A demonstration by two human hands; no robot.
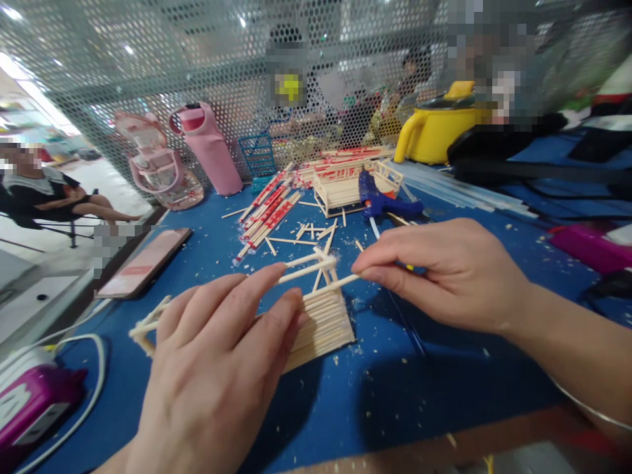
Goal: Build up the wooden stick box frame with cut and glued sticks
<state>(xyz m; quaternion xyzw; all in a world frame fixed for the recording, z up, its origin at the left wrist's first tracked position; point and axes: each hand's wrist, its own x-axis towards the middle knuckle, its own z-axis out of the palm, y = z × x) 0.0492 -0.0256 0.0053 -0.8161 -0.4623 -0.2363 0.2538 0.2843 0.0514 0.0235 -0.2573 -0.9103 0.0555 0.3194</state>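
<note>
A small structure of glued wooden sticks lies on the blue table, with a slatted panel and raised rails at its corners. My left hand is closed over it, thumb and fingers gripping its sticks and hiding its middle. Between the thumb and forefinger of my right hand is the end of a thin wooden stick, which runs along the panel's far edge toward my left fingertips. Just beyond my right hand rests a blue glue gun. A similar stick model stands behind it.
Red-and-white wrapped stick bundles and loose stick pieces lie farther back. A phone, pink bottle, clear bottle, yellow pot and clear glue sticks surround the work. A person sits at far left.
</note>
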